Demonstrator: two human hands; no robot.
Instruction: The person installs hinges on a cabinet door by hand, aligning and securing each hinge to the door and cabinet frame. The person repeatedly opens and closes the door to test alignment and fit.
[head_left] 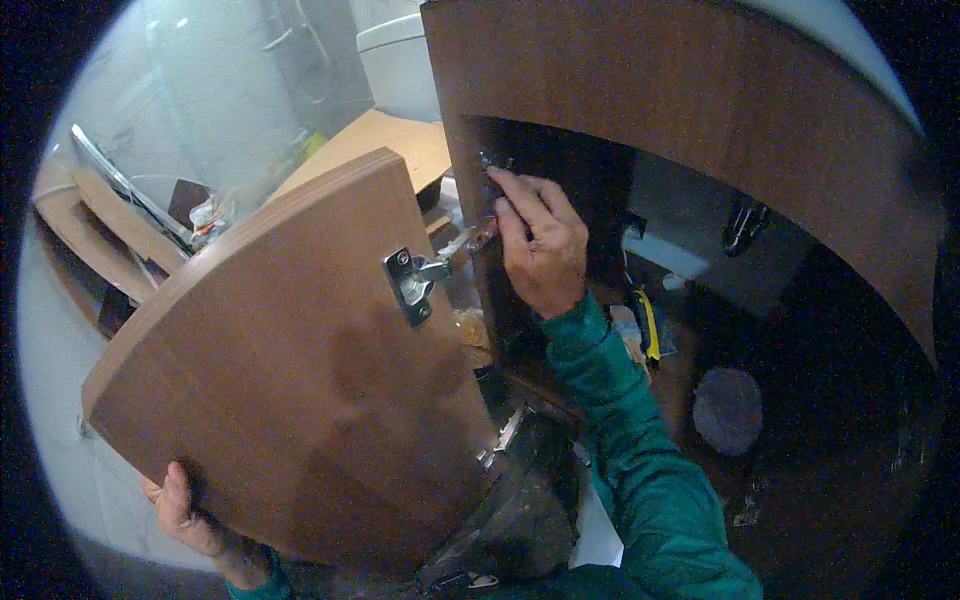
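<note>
A curved brown wooden cabinet door [290, 350] stands tilted in front of me. My left hand [190, 510] grips its lower left edge, thumb on the inner face and fingers behind. A metal cup hinge [408, 283] is set in the door near its right edge, its arm reaching toward the cabinet. Lower on that edge sits a second hinge [503, 437], partly in shadow. My right hand [540, 235] is at the cabinet's side panel, index finger and thumb bent together beside a small metal mounting plate [493, 160]. Anything between those fingertips is hidden.
The dark brown curved cabinet [690, 90] stands open at right. Inside lie a yellow-handled tool [650, 325] and a greyish round patch [728, 410]. Behind the door are a tan board [370, 140], wooden strips [130, 230] and a white tank-like fixture [395, 65].
</note>
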